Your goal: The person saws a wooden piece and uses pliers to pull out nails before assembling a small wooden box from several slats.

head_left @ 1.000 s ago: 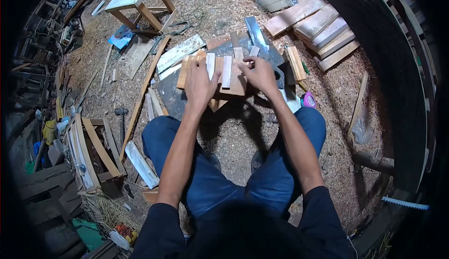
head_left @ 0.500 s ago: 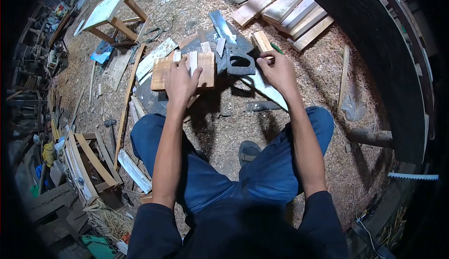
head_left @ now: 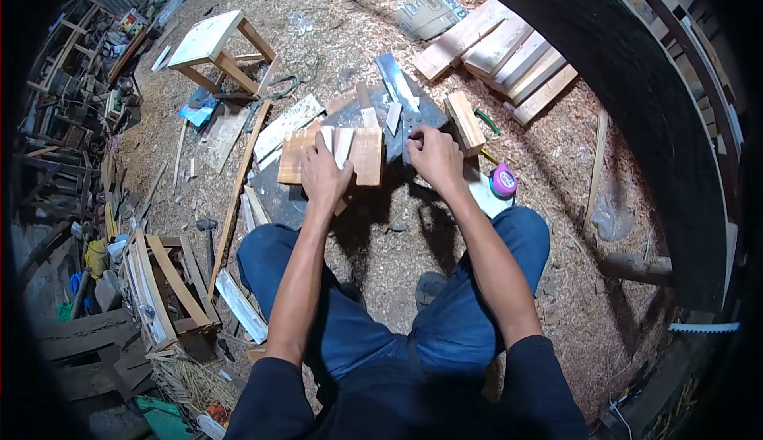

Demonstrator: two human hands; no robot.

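My left hand (head_left: 323, 179) presses on a brown wooden board (head_left: 368, 156), its fingers closed over the board and two pale thin wood pieces (head_left: 343, 146) on top. To its right, my right hand (head_left: 435, 159) curls its fingers over the handle area of a handsaw, mostly covering the handle. A metal blade (head_left: 393, 77) points away beyond the hands. Beside the right hand lies a thick wooden block (head_left: 465, 120). A pink tape measure (head_left: 503, 180) sits nearer my right knee. Small wood offcuts (head_left: 393, 117) lie between the hands, on the dark work surface (head_left: 274, 189).
A small white-topped stool (head_left: 208, 36) stands at the upper left. Stacked planks (head_left: 509, 54) lie at the upper right, near a flattened carton (head_left: 429, 12). A hammer (head_left: 207, 237) and curved wood pieces (head_left: 171, 277) are at the left. Shavings cover the ground.
The view has shifted, so the scene sits lower and further right. My right hand has left the wooden block and moved onto the saw handle. The pink tape measure now shows.
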